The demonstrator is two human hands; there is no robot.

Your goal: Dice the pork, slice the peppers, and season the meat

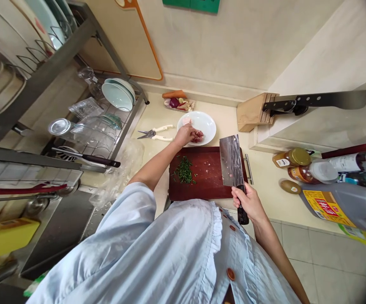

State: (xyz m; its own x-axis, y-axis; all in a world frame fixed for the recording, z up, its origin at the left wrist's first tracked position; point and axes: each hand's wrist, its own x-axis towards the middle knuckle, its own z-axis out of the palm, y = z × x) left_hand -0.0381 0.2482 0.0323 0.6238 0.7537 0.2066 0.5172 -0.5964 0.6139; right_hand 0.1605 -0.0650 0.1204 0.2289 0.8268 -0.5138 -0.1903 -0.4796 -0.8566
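Note:
A dark red cutting board [206,179] lies on the counter with a small pile of chopped green vegetable [184,170] on its left part. My right hand [249,202] is closed round the black handle of a cleaver [231,161], whose broad blade rests flat over the board's right side. My left hand [184,135] reaches past the board to a white plate [206,122] and pinches a lump of minced meat [197,136] at the plate's near rim.
White kitchen scissors [155,133] lie left of the plate. Carrot and cut vegetables [178,101] sit by the wall. A wooden knife block [253,112] stands at the right, sauce bottles [325,173] beyond it. A dish rack [84,105] holds bowls, glasses and a knife above the sink.

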